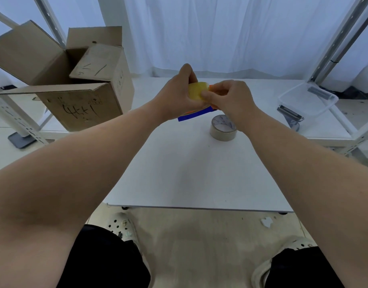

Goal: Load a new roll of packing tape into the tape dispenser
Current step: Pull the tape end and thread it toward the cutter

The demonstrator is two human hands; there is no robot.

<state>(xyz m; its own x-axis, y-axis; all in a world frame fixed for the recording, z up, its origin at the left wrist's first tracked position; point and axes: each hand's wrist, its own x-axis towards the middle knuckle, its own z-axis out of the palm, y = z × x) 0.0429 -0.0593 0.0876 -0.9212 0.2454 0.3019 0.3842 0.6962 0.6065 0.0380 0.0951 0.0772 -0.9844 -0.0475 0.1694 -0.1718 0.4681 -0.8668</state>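
Note:
A yellowish roll of packing tape [196, 90] sits in the tape dispenser [196, 114], whose blue body and orange parts show between my hands above the white table [189, 173]. My left hand [177, 94] grips the dispenser and roll from the left. My right hand [229, 94] pinches at the roll's right side with thumb and fingers; most of the dispenser is hidden behind both hands. A second, nearly used-up roll [223, 128] with a cardboard core lies flat on the table just below my right wrist.
An open cardboard box [79, 94] with handwriting stands at the left rear. A clear plastic tub [308, 98] rests on the right with grey metal parts [289, 114] beside it. White shelf posts flank both sides; a curtain hangs behind.

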